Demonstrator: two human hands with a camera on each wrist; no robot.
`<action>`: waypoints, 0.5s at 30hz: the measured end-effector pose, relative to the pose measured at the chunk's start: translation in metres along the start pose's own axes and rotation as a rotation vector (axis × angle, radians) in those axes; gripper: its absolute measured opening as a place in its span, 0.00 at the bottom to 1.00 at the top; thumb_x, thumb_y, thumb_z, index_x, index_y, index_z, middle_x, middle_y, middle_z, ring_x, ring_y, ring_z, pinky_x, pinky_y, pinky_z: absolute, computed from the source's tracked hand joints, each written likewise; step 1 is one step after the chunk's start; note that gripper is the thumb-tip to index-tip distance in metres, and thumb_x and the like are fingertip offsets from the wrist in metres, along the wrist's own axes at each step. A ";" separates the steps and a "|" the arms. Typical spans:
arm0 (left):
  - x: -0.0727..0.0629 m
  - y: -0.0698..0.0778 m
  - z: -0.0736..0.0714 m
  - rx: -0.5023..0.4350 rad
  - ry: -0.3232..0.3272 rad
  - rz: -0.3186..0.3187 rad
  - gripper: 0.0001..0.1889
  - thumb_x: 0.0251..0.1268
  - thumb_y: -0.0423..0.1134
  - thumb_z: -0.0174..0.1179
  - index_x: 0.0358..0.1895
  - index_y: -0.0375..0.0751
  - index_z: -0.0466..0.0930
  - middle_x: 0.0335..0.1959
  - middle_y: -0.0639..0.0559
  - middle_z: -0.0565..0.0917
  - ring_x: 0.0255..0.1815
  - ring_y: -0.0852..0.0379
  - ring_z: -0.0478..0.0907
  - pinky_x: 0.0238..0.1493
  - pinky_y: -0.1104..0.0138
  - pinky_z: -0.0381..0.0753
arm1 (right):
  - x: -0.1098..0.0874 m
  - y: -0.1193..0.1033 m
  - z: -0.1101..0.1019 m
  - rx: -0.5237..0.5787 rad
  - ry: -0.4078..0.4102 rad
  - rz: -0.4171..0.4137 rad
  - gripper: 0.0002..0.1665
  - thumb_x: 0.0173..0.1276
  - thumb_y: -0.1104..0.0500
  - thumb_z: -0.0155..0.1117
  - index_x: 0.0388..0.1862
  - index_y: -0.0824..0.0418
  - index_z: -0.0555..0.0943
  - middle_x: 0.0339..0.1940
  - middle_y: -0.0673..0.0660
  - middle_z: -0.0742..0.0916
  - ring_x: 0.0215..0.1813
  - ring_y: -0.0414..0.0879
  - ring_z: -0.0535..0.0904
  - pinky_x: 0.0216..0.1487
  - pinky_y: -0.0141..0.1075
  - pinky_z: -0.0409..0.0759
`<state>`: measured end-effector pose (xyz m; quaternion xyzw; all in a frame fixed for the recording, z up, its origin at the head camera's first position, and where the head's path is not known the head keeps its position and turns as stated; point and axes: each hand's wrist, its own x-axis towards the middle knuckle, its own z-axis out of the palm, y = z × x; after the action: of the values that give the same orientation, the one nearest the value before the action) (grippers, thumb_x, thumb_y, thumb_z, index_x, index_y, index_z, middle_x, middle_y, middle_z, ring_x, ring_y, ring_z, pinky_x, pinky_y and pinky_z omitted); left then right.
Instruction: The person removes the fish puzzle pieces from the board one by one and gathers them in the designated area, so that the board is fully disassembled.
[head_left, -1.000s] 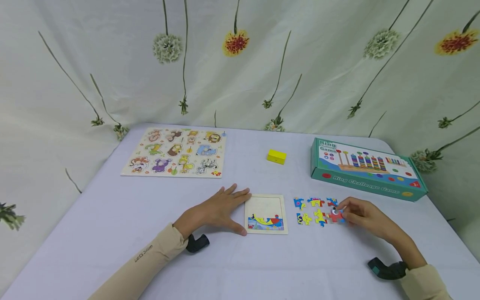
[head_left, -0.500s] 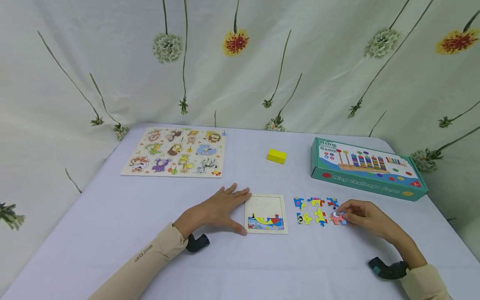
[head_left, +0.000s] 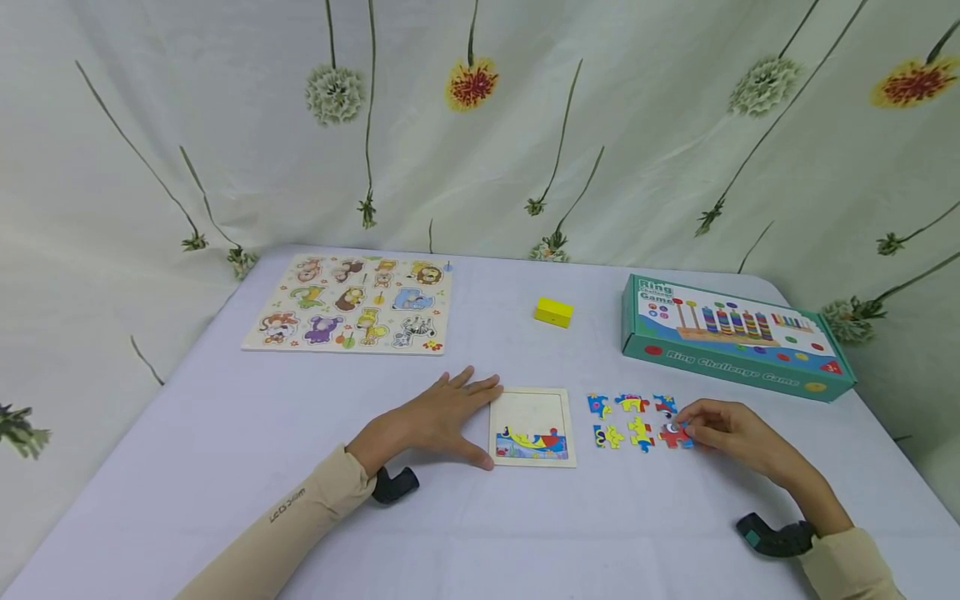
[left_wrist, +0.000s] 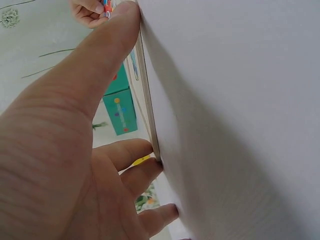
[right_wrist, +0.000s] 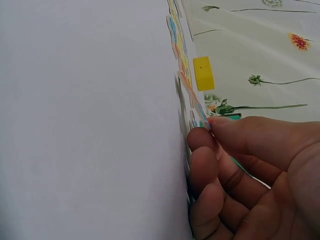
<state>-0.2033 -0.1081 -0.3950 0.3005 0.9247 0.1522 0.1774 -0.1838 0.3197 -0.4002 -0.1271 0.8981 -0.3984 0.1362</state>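
A small wooden puzzle tray (head_left: 532, 427) lies on the table with its bottom row filled. My left hand (head_left: 435, 421) rests flat beside the tray's left edge, thumb and fingers straight against it (left_wrist: 150, 125). Right of the tray lie several loose coloured puzzle pieces (head_left: 626, 421) in two rows. My right hand (head_left: 723, 429) pinches the red puzzle piece (head_left: 672, 435) at the right end of the lower row; its edge is tilted up off the table (right_wrist: 192, 102).
An animal peg puzzle board (head_left: 352, 304) lies at the back left. A yellow block (head_left: 553, 312) sits at the middle back. A green Ring Challenge Game box (head_left: 731, 337) stands at the back right. A flowered curtain hangs behind the table.
The red piece tipped over, showing a paler face half a second ago, and shows red again now. My left hand has not moved.
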 end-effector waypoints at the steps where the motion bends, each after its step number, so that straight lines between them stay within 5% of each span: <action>1: 0.000 0.000 0.000 0.000 -0.002 -0.002 0.54 0.46 0.66 0.68 0.76 0.50 0.53 0.78 0.58 0.50 0.79 0.46 0.36 0.75 0.48 0.37 | 0.000 0.000 0.000 -0.001 0.000 0.000 0.12 0.70 0.61 0.59 0.48 0.65 0.80 0.37 0.57 0.80 0.37 0.40 0.75 0.35 0.28 0.77; 15: 0.000 0.000 0.000 -0.011 0.002 0.002 0.54 0.45 0.66 0.68 0.76 0.49 0.54 0.78 0.58 0.51 0.79 0.46 0.36 0.75 0.48 0.37 | 0.001 -0.001 0.000 0.012 -0.001 0.008 0.12 0.70 0.61 0.58 0.49 0.66 0.79 0.34 0.57 0.79 0.35 0.40 0.74 0.31 0.29 0.75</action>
<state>-0.2036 -0.1085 -0.3947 0.3002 0.9237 0.1579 0.1782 -0.1841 0.3184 -0.3997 -0.1230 0.8962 -0.4030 0.1388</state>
